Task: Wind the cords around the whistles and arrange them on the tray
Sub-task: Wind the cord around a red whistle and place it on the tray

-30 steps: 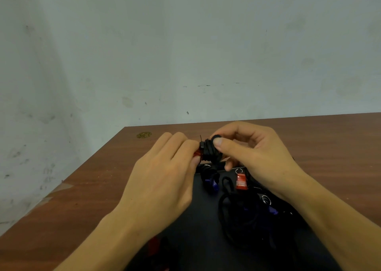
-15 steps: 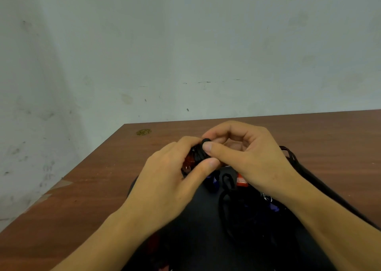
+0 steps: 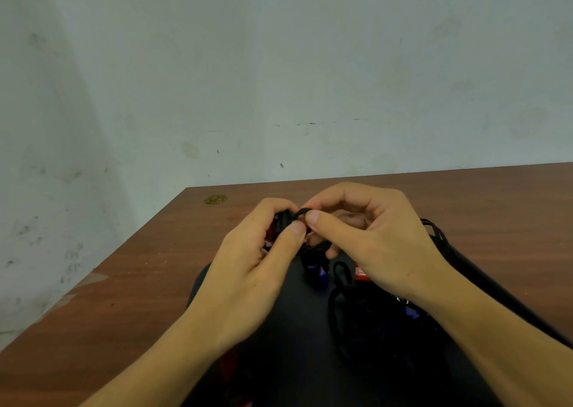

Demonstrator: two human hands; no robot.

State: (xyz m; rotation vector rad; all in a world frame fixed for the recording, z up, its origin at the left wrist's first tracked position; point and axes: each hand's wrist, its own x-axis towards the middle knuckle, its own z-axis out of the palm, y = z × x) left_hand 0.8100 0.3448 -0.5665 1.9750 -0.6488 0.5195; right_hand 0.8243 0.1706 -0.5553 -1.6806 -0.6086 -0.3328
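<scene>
Hands: both up over the far end of the tray (image 3: 273,354), thumbs nearly touching.
Left hand (image 3: 248,270): curled round a red whistle (image 3: 272,230), thumb pressed on the black cord (image 3: 290,219) wound over it.
Right hand (image 3: 372,239): thumb and forefinger pinching the cord's loose end just right of the whistle, other fingers curled under.
Whistle: held in the air between the two hands, mostly hidden, only a red sliver showing.
Handling: looks small, light and hard, so the left hand can clamp the body; cord looks soft and limp, likely to spring loose unless a thumb pins the last turn.
Grip: body for the whistle, cord close to the wrap.
Tray: dark, on the brown table (image 3: 496,208); a blue whistle (image 3: 319,275), another red one (image 3: 361,275) and cord loops (image 3: 336,310) lie on it, near the right wrist.
Stage: winding looks nearly done, I'd say.
</scene>
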